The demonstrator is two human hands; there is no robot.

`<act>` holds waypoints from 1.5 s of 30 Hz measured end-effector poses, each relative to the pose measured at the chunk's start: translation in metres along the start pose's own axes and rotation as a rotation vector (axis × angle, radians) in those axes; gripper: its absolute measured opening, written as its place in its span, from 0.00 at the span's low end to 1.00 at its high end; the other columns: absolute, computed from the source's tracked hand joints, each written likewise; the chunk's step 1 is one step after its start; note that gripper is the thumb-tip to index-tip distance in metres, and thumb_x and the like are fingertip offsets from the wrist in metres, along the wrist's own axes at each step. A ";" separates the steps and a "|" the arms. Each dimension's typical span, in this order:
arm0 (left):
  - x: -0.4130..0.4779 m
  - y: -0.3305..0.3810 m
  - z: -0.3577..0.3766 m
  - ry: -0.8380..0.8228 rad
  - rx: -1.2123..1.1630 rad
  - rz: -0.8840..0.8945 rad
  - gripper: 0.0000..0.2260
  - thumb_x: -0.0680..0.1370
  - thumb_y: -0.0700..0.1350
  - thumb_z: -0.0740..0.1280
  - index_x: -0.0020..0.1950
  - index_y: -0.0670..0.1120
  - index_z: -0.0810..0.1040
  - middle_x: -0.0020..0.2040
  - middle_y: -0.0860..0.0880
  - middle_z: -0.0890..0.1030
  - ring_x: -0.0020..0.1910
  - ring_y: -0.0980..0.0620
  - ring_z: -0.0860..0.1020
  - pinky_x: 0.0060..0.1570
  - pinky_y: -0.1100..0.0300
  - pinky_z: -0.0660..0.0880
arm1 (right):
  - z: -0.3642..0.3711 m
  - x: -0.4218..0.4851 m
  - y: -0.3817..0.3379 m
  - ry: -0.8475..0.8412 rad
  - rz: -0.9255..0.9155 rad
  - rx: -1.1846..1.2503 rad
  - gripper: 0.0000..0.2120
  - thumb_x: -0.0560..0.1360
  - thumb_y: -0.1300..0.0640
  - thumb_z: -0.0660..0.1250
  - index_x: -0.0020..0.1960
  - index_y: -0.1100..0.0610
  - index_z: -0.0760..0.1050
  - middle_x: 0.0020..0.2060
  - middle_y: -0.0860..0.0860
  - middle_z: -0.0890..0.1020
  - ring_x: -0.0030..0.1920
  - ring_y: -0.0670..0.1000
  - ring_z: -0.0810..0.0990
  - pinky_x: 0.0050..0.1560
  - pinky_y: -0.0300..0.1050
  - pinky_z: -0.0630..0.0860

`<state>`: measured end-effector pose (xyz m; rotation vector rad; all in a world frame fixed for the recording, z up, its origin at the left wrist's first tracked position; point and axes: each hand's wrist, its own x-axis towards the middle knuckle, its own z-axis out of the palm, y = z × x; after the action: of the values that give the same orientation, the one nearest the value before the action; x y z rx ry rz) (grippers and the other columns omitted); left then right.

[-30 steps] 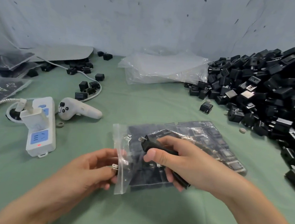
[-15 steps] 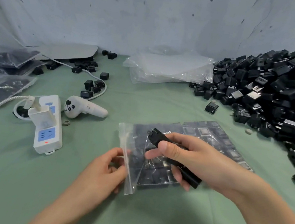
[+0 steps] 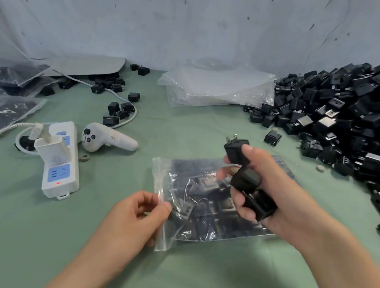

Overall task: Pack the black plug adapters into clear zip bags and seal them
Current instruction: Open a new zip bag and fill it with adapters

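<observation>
green cloth table [image 3: 30, 244]. the part-filled bag [image 3: 200, 206] lies flat on it; left hand [image 3: 133, 218] pinches the bag's mouth, right hand [image 3: 273, 196] above the bag grips a stack of adapters [image 3: 247, 180]. a sagging mouth could snag prongs and spill them beside the bag.

Bare cloth [image 3: 192, 276] near; adapter heap [image 3: 352, 119] right, power strip [image 3: 61, 173] left.

One view: head cam, wide-angle, faces forward and down over the green table [image 3: 30, 244], close in. The wall [image 3: 197, 26] fills 12 o'clock, adapter pile [image 3: 352, 126] at 3, left hand [image 3: 133, 215] at 7, right hand [image 3: 277, 201] at 4, nearest the lens.
</observation>
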<state>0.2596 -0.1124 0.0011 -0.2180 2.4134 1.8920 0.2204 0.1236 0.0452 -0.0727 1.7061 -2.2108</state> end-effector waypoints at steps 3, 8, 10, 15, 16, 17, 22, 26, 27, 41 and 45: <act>-0.003 0.000 0.003 0.039 0.016 0.017 0.07 0.78 0.45 0.70 0.45 0.42 0.79 0.31 0.50 0.81 0.25 0.55 0.75 0.27 0.70 0.70 | -0.009 0.001 -0.001 0.008 0.005 0.235 0.23 0.73 0.41 0.68 0.59 0.57 0.76 0.46 0.56 0.83 0.30 0.51 0.73 0.21 0.41 0.68; -0.005 0.005 0.007 0.028 -0.044 -0.036 0.07 0.80 0.44 0.66 0.50 0.40 0.74 0.38 0.49 0.87 0.28 0.55 0.81 0.27 0.69 0.73 | -0.033 0.003 -0.013 0.168 -0.070 0.252 0.23 0.75 0.43 0.66 0.65 0.54 0.78 0.48 0.54 0.85 0.34 0.52 0.76 0.23 0.41 0.69; -0.005 0.006 0.008 -0.005 -0.045 -0.049 0.08 0.81 0.45 0.64 0.50 0.40 0.72 0.41 0.50 0.87 0.26 0.55 0.80 0.28 0.67 0.73 | -0.043 0.005 -0.018 0.275 -0.089 0.310 0.23 0.74 0.40 0.67 0.62 0.54 0.80 0.48 0.53 0.85 0.34 0.51 0.77 0.23 0.40 0.68; 0.002 0.006 0.002 -0.111 -0.026 -0.056 0.09 0.82 0.46 0.61 0.49 0.41 0.68 0.46 0.49 0.87 0.27 0.49 0.75 0.43 0.48 0.72 | -0.068 0.011 -0.025 0.487 -0.152 0.255 0.20 0.72 0.41 0.67 0.57 0.53 0.77 0.45 0.51 0.86 0.34 0.49 0.79 0.25 0.40 0.69; 0.004 0.006 -0.001 -0.128 -0.042 -0.059 0.09 0.82 0.46 0.61 0.48 0.41 0.68 0.47 0.48 0.87 0.25 0.49 0.75 0.42 0.49 0.73 | -0.073 0.017 -0.028 0.529 -0.151 0.187 0.19 0.72 0.42 0.66 0.57 0.52 0.77 0.44 0.51 0.85 0.33 0.49 0.80 0.25 0.40 0.70; 0.005 0.006 -0.003 -0.138 -0.050 -0.061 0.09 0.82 0.46 0.61 0.48 0.41 0.68 0.48 0.48 0.87 0.24 0.50 0.76 0.40 0.51 0.75 | -0.079 0.024 -0.030 0.574 -0.140 0.106 0.17 0.72 0.43 0.66 0.56 0.52 0.77 0.44 0.50 0.84 0.33 0.49 0.79 0.25 0.40 0.70; 0.005 0.006 -0.007 -0.082 -0.090 -0.062 0.08 0.81 0.45 0.64 0.48 0.40 0.72 0.45 0.46 0.87 0.27 0.46 0.80 0.25 0.60 0.75 | -0.103 0.084 -0.046 0.798 -0.106 -0.521 0.20 0.74 0.42 0.66 0.60 0.51 0.69 0.46 0.50 0.78 0.40 0.51 0.78 0.30 0.44 0.75; 0.002 0.009 -0.006 -0.044 -0.068 -0.035 0.09 0.81 0.45 0.65 0.48 0.39 0.73 0.43 0.46 0.87 0.26 0.46 0.78 0.28 0.59 0.74 | -0.124 0.120 -0.040 0.814 0.061 -1.066 0.27 0.74 0.40 0.66 0.67 0.52 0.65 0.52 0.54 0.79 0.48 0.57 0.80 0.43 0.50 0.76; 0.001 0.009 -0.005 -0.040 -0.063 -0.020 0.08 0.81 0.45 0.64 0.48 0.39 0.73 0.42 0.45 0.87 0.25 0.47 0.79 0.27 0.60 0.74 | -0.128 0.126 -0.037 0.789 0.111 -1.127 0.29 0.74 0.40 0.66 0.69 0.53 0.65 0.53 0.55 0.79 0.49 0.58 0.79 0.44 0.50 0.75; -0.005 0.011 0.000 -0.089 -0.041 0.039 0.10 0.82 0.46 0.61 0.49 0.39 0.71 0.41 0.48 0.87 0.26 0.53 0.74 0.29 0.64 0.73 | -0.131 0.148 -0.025 0.804 0.040 -1.585 0.29 0.75 0.41 0.65 0.69 0.55 0.65 0.42 0.52 0.74 0.44 0.59 0.76 0.40 0.49 0.69; -0.005 0.012 0.004 -0.125 0.069 0.046 0.18 0.77 0.57 0.55 0.49 0.45 0.76 0.35 0.51 0.84 0.28 0.54 0.74 0.37 0.61 0.73 | -0.115 0.129 -0.034 0.867 -0.075 -1.248 0.23 0.74 0.41 0.64 0.63 0.52 0.68 0.43 0.52 0.79 0.40 0.57 0.79 0.38 0.50 0.75</act>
<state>0.2627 -0.1051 0.0121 -0.0402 2.4149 1.7794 0.0624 0.1984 0.0241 0.5909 3.2905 -0.8377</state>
